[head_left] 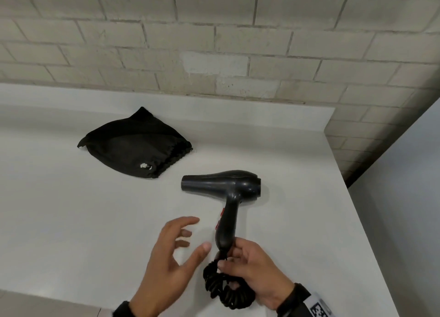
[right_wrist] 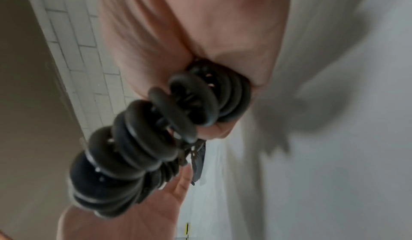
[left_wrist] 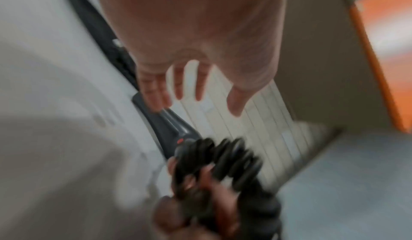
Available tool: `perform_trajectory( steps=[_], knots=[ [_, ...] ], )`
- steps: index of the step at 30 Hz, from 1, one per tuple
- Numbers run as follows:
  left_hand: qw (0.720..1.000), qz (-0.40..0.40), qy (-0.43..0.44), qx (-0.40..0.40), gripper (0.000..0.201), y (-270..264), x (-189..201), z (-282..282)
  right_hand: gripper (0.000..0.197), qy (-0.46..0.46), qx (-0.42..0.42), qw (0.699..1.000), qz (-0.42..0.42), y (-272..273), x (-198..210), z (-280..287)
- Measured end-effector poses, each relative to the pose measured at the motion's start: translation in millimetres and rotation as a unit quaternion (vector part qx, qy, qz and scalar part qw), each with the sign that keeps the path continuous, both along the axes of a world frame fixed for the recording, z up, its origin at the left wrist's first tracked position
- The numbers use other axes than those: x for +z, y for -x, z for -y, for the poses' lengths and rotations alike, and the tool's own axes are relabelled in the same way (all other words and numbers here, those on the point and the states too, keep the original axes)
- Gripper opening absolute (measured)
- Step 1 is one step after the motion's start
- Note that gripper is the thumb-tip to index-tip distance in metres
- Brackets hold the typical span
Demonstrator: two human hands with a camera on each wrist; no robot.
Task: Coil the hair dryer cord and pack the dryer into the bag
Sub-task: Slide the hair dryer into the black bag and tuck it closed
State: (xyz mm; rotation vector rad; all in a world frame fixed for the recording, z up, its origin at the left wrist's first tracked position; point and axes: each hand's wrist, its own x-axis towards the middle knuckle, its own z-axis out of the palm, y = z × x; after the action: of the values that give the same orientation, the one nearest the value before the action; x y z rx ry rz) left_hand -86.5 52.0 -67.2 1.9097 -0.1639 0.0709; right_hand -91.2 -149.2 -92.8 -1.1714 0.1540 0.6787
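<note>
Right hand: the right hand [head_left: 256, 269] is nearest, at the desk's near edge, fingers curled round the bunched spiral cord [head_left: 226, 290]; thumb and forefinger pinch it close under the dryer's handle end. A dark sleeve and a band with a printed marker [head_left: 320, 310] sit at its wrist.
Cord: black, coiled in tight rings, gathered into a loop that hangs partly under the right palm; in the right wrist view the rings [right_wrist: 142, 138] run out from the closed fingers, some pressed into the palm.
Left hand: the left hand [head_left: 171, 257] hangs just beside the cord and the handle, fingers spread and relaxed, thumb pointing toward the handle, holding nothing. In the left wrist view its fingers [left_wrist: 178, 83] are apart; that picture is blurred.
Hair dryer: the dark hair dryer [head_left: 226, 185] lies on its side on the white desk [head_left: 71, 221], nozzle pointing left, handle pointing toward the person, red switches on the handle's left side.
Bag: the black drawstring bag [head_left: 133, 145] lies flat, farther back and to the left, apart from the dryer, its gathered mouth facing the dryer, a small white mark near the hem.
Wall: pale brick wall [head_left: 214, 43] behind the desk.
</note>
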Motion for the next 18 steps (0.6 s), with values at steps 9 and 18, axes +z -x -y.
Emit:
perform_trajectory(
  steps=[9,18],
  knots=[
    [0.962,-0.237,0.000,-0.137,0.035,-7.1,-3.1,26.6,0.051,0.127,-0.031,0.985,0.113,-8.7,-26.1,8.3],
    [0.964,-0.136,-0.095,-0.207,0.061,-9.9,5.8,48.7,0.032,0.139,-0.129,0.981,0.049,-14.8,-6.3,9.1]
  ],
)
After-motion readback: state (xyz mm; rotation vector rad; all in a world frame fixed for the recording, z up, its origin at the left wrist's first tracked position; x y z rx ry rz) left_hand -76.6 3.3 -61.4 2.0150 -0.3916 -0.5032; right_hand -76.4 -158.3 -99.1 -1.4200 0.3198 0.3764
